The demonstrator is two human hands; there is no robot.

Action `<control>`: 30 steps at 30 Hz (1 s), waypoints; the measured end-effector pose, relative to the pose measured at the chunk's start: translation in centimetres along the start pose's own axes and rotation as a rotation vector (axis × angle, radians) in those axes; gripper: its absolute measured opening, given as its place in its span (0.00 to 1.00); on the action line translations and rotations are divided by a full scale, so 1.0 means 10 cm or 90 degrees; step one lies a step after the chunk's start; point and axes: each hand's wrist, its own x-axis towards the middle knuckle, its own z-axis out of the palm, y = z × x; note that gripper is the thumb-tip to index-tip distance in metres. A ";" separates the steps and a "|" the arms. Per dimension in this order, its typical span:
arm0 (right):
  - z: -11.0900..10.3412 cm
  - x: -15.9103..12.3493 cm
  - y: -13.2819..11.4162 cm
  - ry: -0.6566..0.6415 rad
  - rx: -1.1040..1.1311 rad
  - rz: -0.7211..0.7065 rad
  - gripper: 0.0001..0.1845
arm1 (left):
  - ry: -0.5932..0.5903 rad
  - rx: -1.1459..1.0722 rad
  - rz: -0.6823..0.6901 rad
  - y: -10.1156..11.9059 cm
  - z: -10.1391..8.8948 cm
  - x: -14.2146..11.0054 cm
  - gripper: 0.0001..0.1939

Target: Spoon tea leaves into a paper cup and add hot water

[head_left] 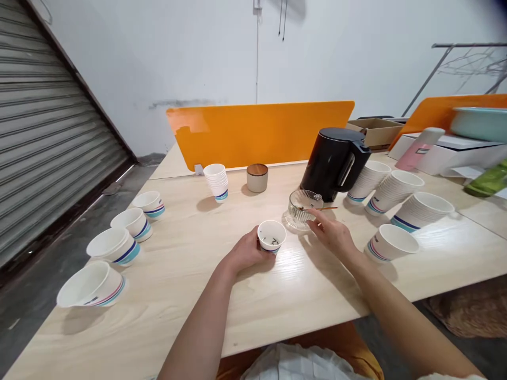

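Observation:
My left hand (247, 252) is wrapped round a small paper cup (271, 236) standing on the wooden table (190, 285); dark bits lie at the cup's bottom. My right hand (331, 232) reaches to a ribbed glass bowl (304, 206) just behind the cup, fingers together at a thin stick or spoon handle (322, 208) that rests across the bowl's rim. Whether the fingers grip the handle is unclear. A black electric kettle (336, 161) stands right behind the bowl.
Several single paper cups (114, 245) line the table's left side. A cup stack (217, 183) and a lidded jar (257, 177) stand at the back before an orange divider (257, 132). Stacks of cups (396, 192) lie on their sides at right, with one cup (390, 243) upright.

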 end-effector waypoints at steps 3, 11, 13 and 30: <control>0.03 0.10 0.04 0.007 0.081 0.001 0.20 | -0.003 0.015 0.015 0.01 0.01 0.00 0.31; 0.08 0.24 -0.03 0.036 0.216 -0.012 0.18 | -0.064 -0.204 0.009 -0.10 -0.15 -0.02 0.45; 0.00 0.22 -0.14 0.112 0.227 -0.028 0.18 | 0.019 -0.228 -0.019 -0.15 -0.31 -0.03 0.44; 0.51 0.21 -0.45 -0.273 0.428 -0.002 0.15 | 0.100 0.282 0.019 -0.37 -0.26 0.06 0.05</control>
